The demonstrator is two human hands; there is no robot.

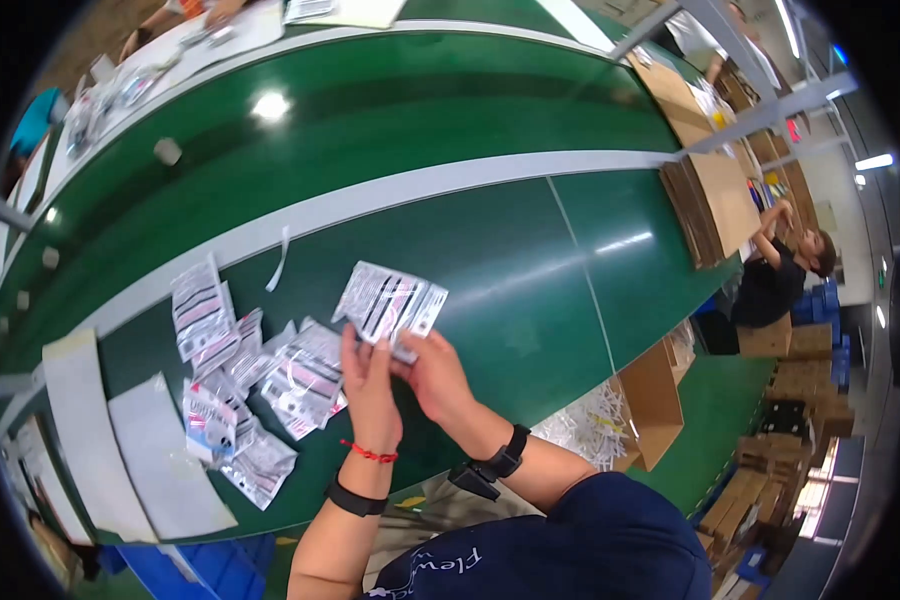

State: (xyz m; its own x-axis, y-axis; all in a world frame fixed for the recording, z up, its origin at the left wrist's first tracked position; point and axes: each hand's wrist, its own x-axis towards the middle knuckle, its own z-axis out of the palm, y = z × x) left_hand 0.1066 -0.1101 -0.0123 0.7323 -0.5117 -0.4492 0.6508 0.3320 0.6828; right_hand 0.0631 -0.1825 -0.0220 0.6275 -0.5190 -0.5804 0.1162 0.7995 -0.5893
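Over the green tabletop [490, 270], a silvery printed foil packet [392, 298] is held up by its near edge. My left hand [372, 385], with a red cord bracelet at the wrist, grips the lower left part of that edge. At the lower right corner, my right hand [438, 378] has its fingers closed on the same packet; some fingertips are hidden beneath it. Just left of my hands lies a loose pile of similar packets [305, 380], several of them overlapping. Another packet [202, 310] tops the far left end of the pile.
A white paper strip [279, 262] lies beyond the pile. Grey-white sheets [165, 455] cover the table's left end. Flat cardboard [710, 210] is stacked at the far right. Near my right elbow are an open carton [655, 400] and shredded paper [585, 430]. A co-worker [775, 265] is at right.
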